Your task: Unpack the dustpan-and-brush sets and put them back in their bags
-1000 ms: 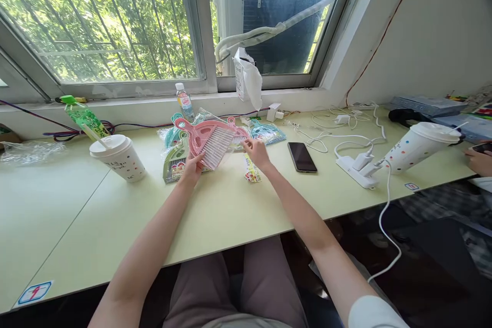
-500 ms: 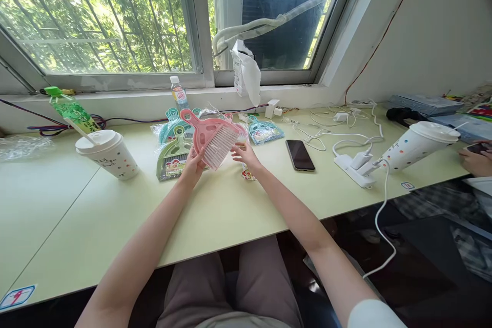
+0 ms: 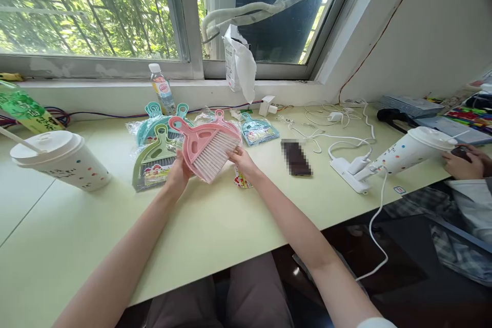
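Note:
A pink hand brush [image 3: 198, 146] with pale bristles is held tilted above the table, its ring-ended handle pointing up and left. My left hand [image 3: 179, 174] grips its lower left edge. With bent fingers, my right hand [image 3: 244, 161] holds the bristles at the right side. Behind the brush shows part of a pink dustpan [image 3: 227, 121], mostly hidden. Left of my hands lies a green dustpan set [image 3: 154, 159] in clear wrap, with teal sets [image 3: 148, 128] behind it. Another blue-teal set [image 3: 259, 130] lies to the right. A colourful label card [image 3: 241, 179] rests under my right hand.
White paper cups with lids stand left [image 3: 69, 159] and lean right [image 3: 407, 148]. A phone [image 3: 296, 158], a power strip [image 3: 349, 174] and white cables lie at right. A plastic bottle [image 3: 162, 87] stands near the sill. Another person's hand [image 3: 465, 164] is at far right.
The view has shifted closer and to the right. My right fingers, spread beside the brush before, now hold its bristles. My left hand keeps its grip.

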Demonstrator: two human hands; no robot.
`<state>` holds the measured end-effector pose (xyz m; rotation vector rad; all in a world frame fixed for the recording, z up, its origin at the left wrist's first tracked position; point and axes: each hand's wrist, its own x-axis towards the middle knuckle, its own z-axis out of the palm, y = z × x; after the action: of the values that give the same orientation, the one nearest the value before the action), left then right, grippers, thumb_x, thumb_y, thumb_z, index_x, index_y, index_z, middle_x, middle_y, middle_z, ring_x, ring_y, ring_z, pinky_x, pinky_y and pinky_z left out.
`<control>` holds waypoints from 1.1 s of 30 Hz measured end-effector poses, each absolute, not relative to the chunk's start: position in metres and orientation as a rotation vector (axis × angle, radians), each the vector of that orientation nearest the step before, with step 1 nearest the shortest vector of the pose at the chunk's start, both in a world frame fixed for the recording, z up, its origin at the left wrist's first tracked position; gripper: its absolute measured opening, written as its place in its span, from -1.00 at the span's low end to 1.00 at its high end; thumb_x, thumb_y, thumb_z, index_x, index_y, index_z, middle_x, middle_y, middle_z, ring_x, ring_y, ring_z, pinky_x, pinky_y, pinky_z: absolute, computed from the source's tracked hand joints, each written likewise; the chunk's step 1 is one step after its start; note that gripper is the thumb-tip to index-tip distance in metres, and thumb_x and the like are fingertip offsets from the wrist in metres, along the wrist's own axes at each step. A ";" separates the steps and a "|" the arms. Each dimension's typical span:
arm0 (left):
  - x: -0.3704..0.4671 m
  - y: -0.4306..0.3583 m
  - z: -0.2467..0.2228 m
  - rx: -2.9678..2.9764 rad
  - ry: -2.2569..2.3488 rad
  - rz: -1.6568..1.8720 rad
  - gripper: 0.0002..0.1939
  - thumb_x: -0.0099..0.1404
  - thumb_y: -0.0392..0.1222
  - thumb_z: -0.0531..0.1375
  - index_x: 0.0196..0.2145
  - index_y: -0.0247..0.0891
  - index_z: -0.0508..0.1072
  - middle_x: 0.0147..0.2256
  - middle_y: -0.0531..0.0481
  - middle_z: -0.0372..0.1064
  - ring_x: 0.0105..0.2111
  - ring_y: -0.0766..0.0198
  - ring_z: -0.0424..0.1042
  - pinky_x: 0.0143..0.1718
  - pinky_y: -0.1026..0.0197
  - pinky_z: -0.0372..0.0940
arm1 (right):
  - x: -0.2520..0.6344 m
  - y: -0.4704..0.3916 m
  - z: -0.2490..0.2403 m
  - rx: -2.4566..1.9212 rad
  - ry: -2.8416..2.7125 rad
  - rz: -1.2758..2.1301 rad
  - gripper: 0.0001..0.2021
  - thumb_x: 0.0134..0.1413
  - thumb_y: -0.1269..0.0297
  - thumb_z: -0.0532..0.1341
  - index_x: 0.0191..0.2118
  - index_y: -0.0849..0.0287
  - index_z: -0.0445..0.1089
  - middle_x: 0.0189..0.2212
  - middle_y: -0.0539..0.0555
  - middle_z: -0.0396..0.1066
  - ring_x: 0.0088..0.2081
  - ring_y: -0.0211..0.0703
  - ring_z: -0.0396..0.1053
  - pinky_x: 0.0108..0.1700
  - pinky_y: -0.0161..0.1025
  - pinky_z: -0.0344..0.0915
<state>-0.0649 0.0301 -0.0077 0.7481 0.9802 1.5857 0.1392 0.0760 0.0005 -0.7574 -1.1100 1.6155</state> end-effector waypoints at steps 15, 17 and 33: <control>-0.077 0.032 0.013 0.737 0.926 1.667 -0.57 0.43 0.08 0.00 -0.01 -0.24 0.48 -0.25 -0.10 0.56 -0.26 0.22 0.56 -0.37 0.30 0.47 | 0.139 0.071 0.013 -0.734 -0.998 1.597 -0.72 -0.08 0.30 0.38 -0.20 0.12 0.39 -0.24 0.01 0.56 -0.19 -0.11 0.55 0.06 -0.05 0.44; -0.076 0.029 0.011 0.834 0.951 1.460 -0.56 0.36 0.12 0.10 -0.03 -0.25 0.48 -0.23 -0.14 0.55 -0.23 0.15 0.56 -0.35 0.23 0.50 | 0.138 0.071 0.011 -0.751 -0.954 1.547 -0.74 -0.06 0.29 0.36 -0.20 0.12 0.37 -0.22 0.02 0.55 -0.16 -0.11 0.54 0.07 -0.07 0.43; -0.068 0.018 0.005 1.245 1.035 0.937 -0.63 0.12 0.09 0.35 -0.39 -0.34 0.58 -0.31 -0.29 0.58 -0.49 0.14 0.56 -0.45 0.21 0.47 | 0.146 0.076 0.011 -0.831 -0.958 1.460 -0.71 -0.06 0.22 0.36 -0.19 0.10 0.35 -0.24 0.05 0.54 -0.15 -0.06 0.54 0.00 -0.06 0.48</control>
<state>-0.0683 0.0180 0.0049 1.2453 1.0352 0.9367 0.1464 0.0761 0.0108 -0.8309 -0.9580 1.4601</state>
